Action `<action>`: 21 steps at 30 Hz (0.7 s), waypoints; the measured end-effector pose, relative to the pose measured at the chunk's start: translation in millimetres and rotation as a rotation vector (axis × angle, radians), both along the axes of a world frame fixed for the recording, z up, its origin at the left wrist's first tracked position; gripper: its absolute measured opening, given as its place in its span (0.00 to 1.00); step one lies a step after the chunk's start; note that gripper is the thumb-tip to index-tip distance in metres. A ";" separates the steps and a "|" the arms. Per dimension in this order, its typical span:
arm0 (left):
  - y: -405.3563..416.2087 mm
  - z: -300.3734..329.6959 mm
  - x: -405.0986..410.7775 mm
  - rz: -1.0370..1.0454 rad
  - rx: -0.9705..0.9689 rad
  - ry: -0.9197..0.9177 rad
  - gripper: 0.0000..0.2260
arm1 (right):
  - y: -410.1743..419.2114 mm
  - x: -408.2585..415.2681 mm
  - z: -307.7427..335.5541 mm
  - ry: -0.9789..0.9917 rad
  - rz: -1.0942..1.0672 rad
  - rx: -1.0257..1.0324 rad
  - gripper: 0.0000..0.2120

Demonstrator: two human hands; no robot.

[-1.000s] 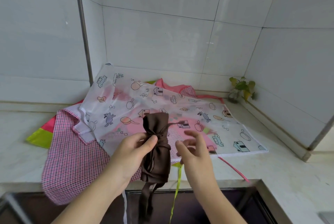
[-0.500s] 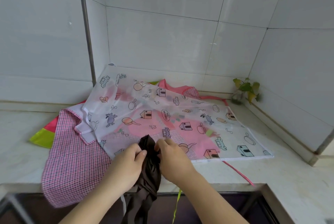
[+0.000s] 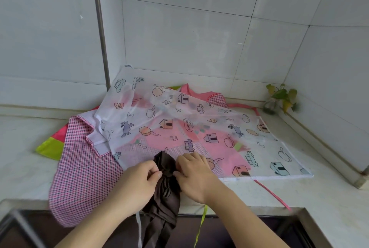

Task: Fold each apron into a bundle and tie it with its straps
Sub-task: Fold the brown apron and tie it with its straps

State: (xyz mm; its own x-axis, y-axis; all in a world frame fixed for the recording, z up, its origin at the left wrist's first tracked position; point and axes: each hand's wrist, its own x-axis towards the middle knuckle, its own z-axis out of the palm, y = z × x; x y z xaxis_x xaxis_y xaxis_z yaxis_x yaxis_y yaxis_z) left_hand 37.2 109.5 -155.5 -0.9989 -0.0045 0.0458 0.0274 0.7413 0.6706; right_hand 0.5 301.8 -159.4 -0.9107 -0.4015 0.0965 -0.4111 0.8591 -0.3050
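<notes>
Head view: a brown bundle (image 3: pixel 165 185) is held upright at the near edge of the desk (image 3: pixel 259 193), between the two hands. The bundle is grasped by the left hand (image 3: pixel 137 183) from its left side, with thumb and fingertips pinched into the cloth just below the top. The bundle is grasped by the right hand (image 3: pixel 195 177) from its right side, with the fingers curled against the same gathered spot. The top of the bundle is seen as a dark folded point above both hands. The lower part of the bundle is hung past the desk edge, over a dark sink (image 3: pixel 239 231).

A printed apron (image 3: pixel 199 123) of thin white cloth, marked with houses, cars and fruit, is spread flat on the desk behind the hands, its far left corner raised against the wall (image 3: pixel 179 37). A pink apron (image 3: pixel 201 95) is laid under it and is seen through it. A checked apron (image 3: pixel 83 177) is laid at the left, partly under the printed apron, with its near edge draped over the desk edge. A green cloth (image 3: pixel 50 147) is exposed at the far left. A pink strap (image 3: pixel 273 195) is run along the desk toward the right. A green strap (image 3: pixel 200 225) and a white strap (image 3: pixel 139 229) are hung over the sink. A small plant (image 3: pixel 281 95) is placed in the right corner. A metal pipe (image 3: pixel 99 27) is fixed upright on the wall.
</notes>
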 end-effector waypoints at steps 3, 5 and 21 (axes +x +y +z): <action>7.2 0.5 3.6 0.019 0.048 -0.010 0.12 | -3.2 4.0 5.7 -0.117 -0.038 -0.079 0.05; 14.4 4.4 5.2 0.039 0.111 -0.034 0.13 | -8.5 9.3 6.6 -0.085 -0.065 -0.067 0.04; 36.9 -5.7 9.3 0.178 0.176 0.031 0.06 | 1.5 43.8 2.5 -0.122 0.022 -0.401 0.08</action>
